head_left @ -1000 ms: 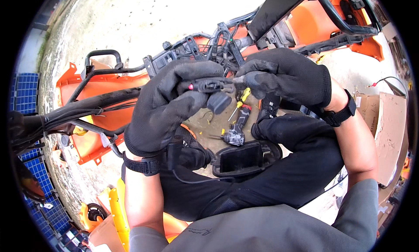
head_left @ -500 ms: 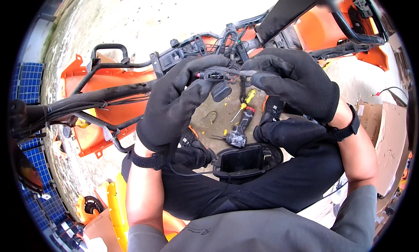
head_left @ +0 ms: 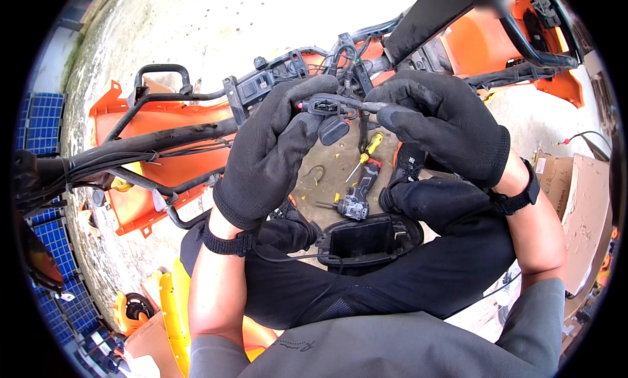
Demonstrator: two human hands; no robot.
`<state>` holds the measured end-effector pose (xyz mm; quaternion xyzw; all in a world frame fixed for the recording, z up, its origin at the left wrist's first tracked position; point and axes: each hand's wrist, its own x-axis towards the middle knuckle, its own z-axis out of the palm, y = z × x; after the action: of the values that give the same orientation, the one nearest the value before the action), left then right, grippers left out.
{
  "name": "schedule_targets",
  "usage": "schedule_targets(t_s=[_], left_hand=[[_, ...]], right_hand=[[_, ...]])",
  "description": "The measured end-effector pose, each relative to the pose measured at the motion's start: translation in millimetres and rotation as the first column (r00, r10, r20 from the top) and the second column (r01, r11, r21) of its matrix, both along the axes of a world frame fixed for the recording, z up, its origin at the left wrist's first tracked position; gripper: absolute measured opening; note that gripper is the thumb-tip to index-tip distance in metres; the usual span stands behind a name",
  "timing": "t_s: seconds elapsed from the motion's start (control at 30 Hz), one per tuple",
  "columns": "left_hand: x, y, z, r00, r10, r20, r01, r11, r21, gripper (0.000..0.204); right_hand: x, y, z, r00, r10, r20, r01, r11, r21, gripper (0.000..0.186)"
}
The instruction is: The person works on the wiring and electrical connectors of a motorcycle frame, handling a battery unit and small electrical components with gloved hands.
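Between the thumb and fingers of my gloved left hand (head_left: pixel 261 149) is a small black charging socket (head_left: pixel 325 106) with pins or contacts showing in its opening. A rounded black cap (head_left: pixel 333 130) hangs below it, and a bit of red shows at its left end. My gloved right hand (head_left: pixel 451 126) pinches the dark cable (head_left: pixel 356 106) that leaves the socket's right side. Both hands are raised in front of a black tubular vehicle frame (head_left: pixel 163 98). The right fingertips partly hide the cable.
Below my hands, a cordless impact driver (head_left: pixel 357 198) and a yellow-handled screwdriver (head_left: pixel 367 154) lie on the ground. A black open housing (head_left: pixel 412 240) rests between my legs. Orange panels (head_left: pixel 134 198) flank the frame. A cardboard box (head_left: pixel 582 208) stands at right, blue pallets (head_left: pixel 46 123) at left.
My left hand has shifted slightly right and its wrist has tilted. The socket has turned a little, so its opening shows more. My right hand keeps its pinch, almost unmoved.
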<state>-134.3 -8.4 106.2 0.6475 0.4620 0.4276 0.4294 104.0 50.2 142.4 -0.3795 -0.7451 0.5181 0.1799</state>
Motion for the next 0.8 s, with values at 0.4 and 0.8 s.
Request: schedule_targets(t_s=[0.4, 0.8], left_hand=[[1.8, -2.7, -0.5, 0.998, 0.002, 0.071, 0.002, 0.999, -0.052, 0.038], [2.1, -6.8, 0.9, 0.998, 0.031, 0.061, -0.023, 0.99, -0.138, 0.039]], right_hand=[[-1.3, -2.6, -5.3, 0.997, -0.031, -0.075, 0.036, 0.997, 0.069, 0.023], [-1.5, -3.5, -5.8, 0.998, -0.038, -0.054, 0.042, 0.996, 0.083, 0.02]])
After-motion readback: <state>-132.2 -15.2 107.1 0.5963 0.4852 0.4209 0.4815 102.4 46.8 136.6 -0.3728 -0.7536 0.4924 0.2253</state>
